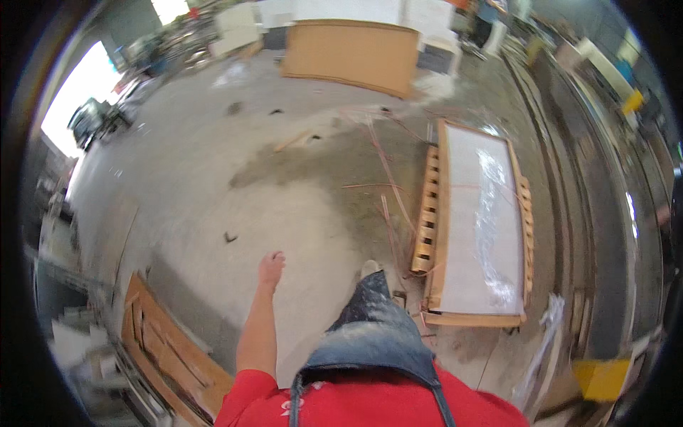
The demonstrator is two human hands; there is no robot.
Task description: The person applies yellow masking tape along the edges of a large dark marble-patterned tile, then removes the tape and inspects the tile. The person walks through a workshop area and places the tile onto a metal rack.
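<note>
My left hand [272,269] hangs out over the concrete floor [284,206], with the bare arm stretched forward from a red sleeve. Its fingers are curled in, and nothing shows in them, though the picture is slightly blurred. The hand touches nothing; a small dark scrap [230,238] on the floor is the nearest thing to it. My right hand is out of view. A dusty dark apron [377,341] covers my front, and the tip of one shoe [370,267] shows beyond it.
To the right, a white panel [466,228] with a cardboard edge and shiny film rests on a slatted wooden pallet [427,213]. Loose straps [388,171] trail beside it. A large cardboard-covered stack [348,57] stands ahead. Brown boards [167,341] lie at lower left; a person [487,18] stands far off.
</note>
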